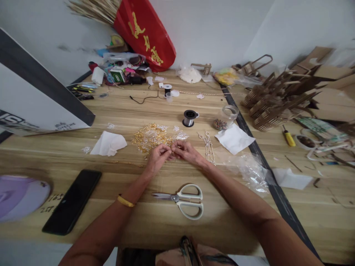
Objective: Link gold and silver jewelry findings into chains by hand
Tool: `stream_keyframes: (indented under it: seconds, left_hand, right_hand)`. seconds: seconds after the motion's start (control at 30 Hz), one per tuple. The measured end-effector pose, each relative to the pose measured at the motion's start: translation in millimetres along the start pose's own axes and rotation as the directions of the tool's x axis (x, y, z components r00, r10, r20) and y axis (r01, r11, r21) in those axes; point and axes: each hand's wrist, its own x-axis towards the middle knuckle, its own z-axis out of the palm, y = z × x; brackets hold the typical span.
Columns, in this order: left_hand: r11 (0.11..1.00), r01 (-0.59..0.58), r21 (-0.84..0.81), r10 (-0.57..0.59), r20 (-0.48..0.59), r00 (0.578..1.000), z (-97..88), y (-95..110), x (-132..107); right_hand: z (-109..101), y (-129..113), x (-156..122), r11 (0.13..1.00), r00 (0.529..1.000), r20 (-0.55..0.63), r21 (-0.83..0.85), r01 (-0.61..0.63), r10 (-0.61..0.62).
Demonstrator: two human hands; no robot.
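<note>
My left hand (158,157) and my right hand (186,150) meet fingertip to fingertip over the wooden table (144,111), both pinched on some tiny piece I cannot make out. Just beyond them lies a heap of small gold beads and findings (151,136). To the right of my right hand lie beaded strands (209,146). White-handled scissors (183,199) lie shut between my forearms. A yellow band sits on my left wrist (125,201).
A black phone (72,201) lies at left, a crumpled white tissue (108,144) beyond it. A thread spool (189,118), a glass jar of beads (226,117), a white paper (234,138) and clear plastic (251,170) lie at right. Wooden baskets (266,107) and a yellow screwdriver (288,137) sit farther right.
</note>
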Motion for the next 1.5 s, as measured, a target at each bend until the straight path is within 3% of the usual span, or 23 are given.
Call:
stream_keyframes:
  seconds: [0.27,0.53,0.87,1.1,1.5]
  left_hand:
    - [0.988,-0.080,0.134,0.082,-0.010,0.997,-2.9,0.4,0.2]
    - [0.930,-0.193,0.313,0.203,0.000,0.979,-2.5,2.8,-2.1]
    - [0.933,-0.185,0.309,0.197,-0.010,0.980,-2.4,8.3,-3.6]
    - [0.967,-0.133,0.219,0.146,-0.042,0.988,-2.1,10.2,-1.6]
    - [0.959,-0.147,0.241,0.166,-0.061,0.984,-6.0,6.1,0.8]
  right_hand:
    - [-0.6,5.4,0.8,0.995,0.997,0.023,0.066,-0.069,0.068]
    - [-0.2,3.7,1.8,0.994,0.998,0.023,0.089,-0.058,0.056]
    - [-1.1,7.1,2.2,0.994,0.998,0.012,0.096,-0.062,0.061]
    - [-0.6,6.2,2.4,0.993,0.998,0.012,0.101,-0.063,0.062]
    - [-5.6,5.0,3.5,1.000,0.999,-0.044,0.002,-0.025,0.025]
